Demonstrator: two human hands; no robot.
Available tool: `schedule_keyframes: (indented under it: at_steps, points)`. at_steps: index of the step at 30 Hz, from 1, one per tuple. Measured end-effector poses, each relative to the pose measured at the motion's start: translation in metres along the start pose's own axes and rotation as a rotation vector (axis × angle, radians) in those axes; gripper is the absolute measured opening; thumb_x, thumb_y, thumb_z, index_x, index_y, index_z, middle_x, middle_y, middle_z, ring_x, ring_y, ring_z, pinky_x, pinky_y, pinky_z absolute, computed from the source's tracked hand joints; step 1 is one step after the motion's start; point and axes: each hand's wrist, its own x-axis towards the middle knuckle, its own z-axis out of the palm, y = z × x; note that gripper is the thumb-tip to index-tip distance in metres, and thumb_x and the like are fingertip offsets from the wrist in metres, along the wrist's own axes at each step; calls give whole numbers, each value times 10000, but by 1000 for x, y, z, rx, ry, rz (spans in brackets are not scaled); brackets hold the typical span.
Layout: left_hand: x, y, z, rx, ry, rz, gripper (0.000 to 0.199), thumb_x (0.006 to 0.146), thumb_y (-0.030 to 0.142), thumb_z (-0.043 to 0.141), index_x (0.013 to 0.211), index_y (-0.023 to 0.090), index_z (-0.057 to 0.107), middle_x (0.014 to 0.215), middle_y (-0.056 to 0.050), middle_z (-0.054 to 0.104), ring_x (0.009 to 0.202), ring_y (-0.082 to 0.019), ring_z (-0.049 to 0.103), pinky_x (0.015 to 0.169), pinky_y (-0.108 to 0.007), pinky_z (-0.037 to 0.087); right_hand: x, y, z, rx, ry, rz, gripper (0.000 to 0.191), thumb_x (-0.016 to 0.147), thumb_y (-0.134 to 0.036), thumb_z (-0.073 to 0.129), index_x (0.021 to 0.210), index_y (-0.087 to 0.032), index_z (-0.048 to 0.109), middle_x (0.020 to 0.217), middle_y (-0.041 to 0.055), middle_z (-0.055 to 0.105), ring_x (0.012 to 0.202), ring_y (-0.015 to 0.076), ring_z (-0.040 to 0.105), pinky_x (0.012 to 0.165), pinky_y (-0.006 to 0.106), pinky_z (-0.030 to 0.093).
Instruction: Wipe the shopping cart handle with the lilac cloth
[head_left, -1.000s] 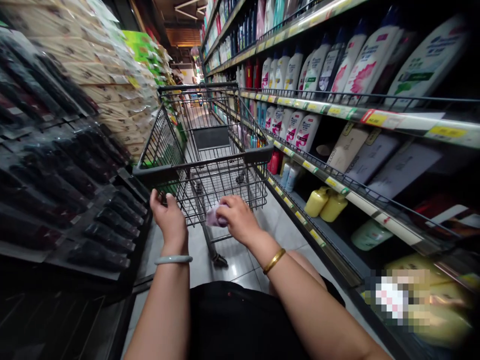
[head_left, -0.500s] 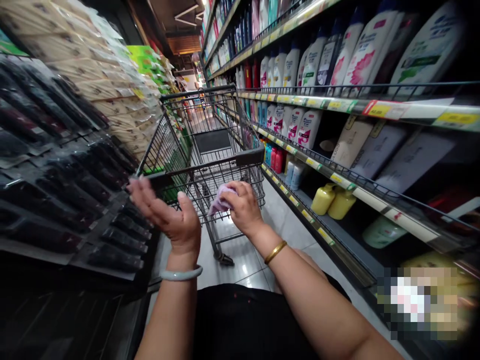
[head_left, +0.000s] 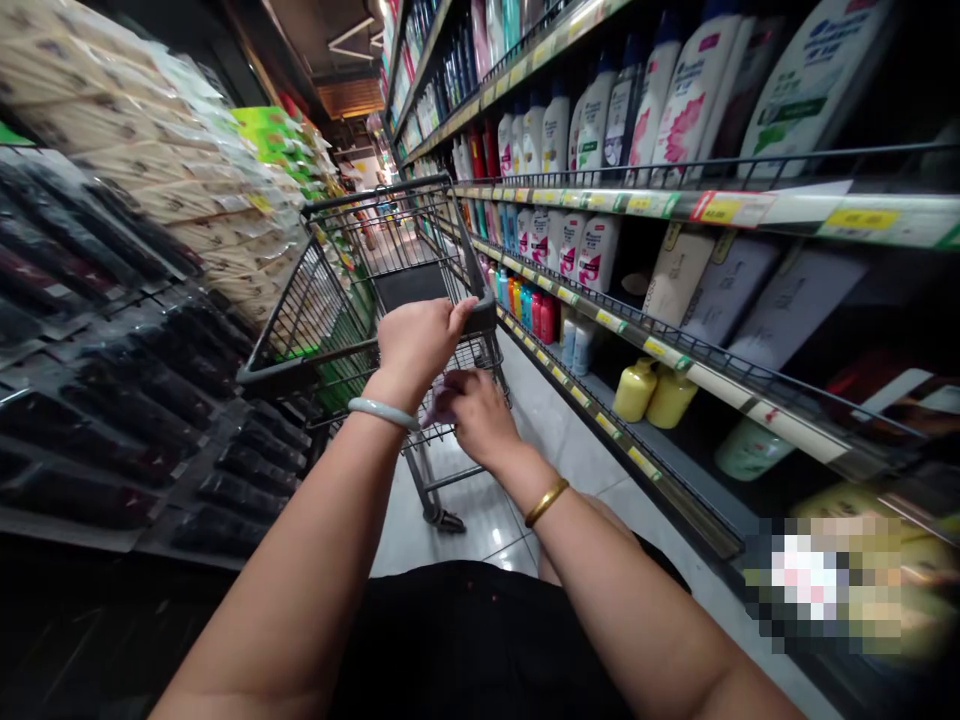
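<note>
A dark wire shopping cart (head_left: 330, 290) stands in the aisle right in front of me, its basket empty. My left hand (head_left: 420, 340), with a pale bangle on the wrist, reaches across to the right part of the cart handle (head_left: 300, 362) and closes over it. Just below it, my right hand (head_left: 474, 415), with a gold bangle on the wrist, is closed on a small pale purple cloth (head_left: 439, 402). The cloth is mostly hidden between the two hands, close under the handle.
Shelves of shampoo bottles (head_left: 592, 120), boxes and yellow jugs (head_left: 651, 392) line the right side, close to the cart. On the left hang dark packaged goods (head_left: 112, 350), with stacked tissue packs (head_left: 187, 190) beyond. The tiled aisle floor (head_left: 540, 420) runs ahead.
My left hand turned from palm-up at the left and swung across to the right part of the handle. My right hand with the cloth dropped slightly below it. The view shifted left.
</note>
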Motion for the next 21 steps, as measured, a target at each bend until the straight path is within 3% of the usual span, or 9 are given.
schedule_keyframes:
  at_steps: [3,6,8,13,15,18,21]
  points:
    - [-5,-5,5,56,84,-31,850,1042,709,173,814,160,780,770,-193,731,777,-312,685,657,-341,307,-4,1,-7,20,-35,-12,263,966,-124,605,1036,-277,808,1317,60,676,1232,262,509,1042,404,472]
    - [-9,-14,6,62,149,-57,851,1054,676,160,819,159,794,763,-193,732,771,-295,668,654,-330,265,-4,4,-18,24,124,21,328,954,-84,580,1101,-284,796,1365,63,632,1293,263,466,1130,420,435]
    - [-11,-21,5,71,157,-79,847,1062,646,153,816,157,801,762,-193,732,765,-288,661,656,-328,256,-4,9,-22,32,138,48,333,937,-70,586,1085,-282,796,1367,61,621,1285,266,461,1133,422,435]
    - [-14,-38,3,108,153,-117,841,1069,590,138,811,149,806,766,-196,734,752,-284,656,650,-332,248,-10,13,-14,59,-169,98,252,893,-82,628,936,-262,799,1227,71,651,1138,261,514,987,407,496]
    - [-16,-44,3,101,168,-128,813,1069,565,162,807,150,811,766,-196,738,754,-279,656,651,-330,254,-11,7,-11,109,-81,94,285,875,-64,616,964,-268,793,1247,63,637,1167,252,518,1034,398,487]
    - [-20,-49,3,104,190,-142,772,1066,520,193,816,145,819,782,-200,749,757,-277,659,646,-331,244,-7,-1,-7,203,204,139,381,832,-25,580,1054,-265,776,1325,71,592,1247,247,512,1145,402,438]
    - [-27,-52,2,106,210,-149,752,1066,497,204,803,150,817,764,-185,747,728,-262,646,640,-333,222,0,3,7,413,395,358,375,762,-29,578,1033,-231,740,1311,97,585,1263,248,533,1179,413,420]
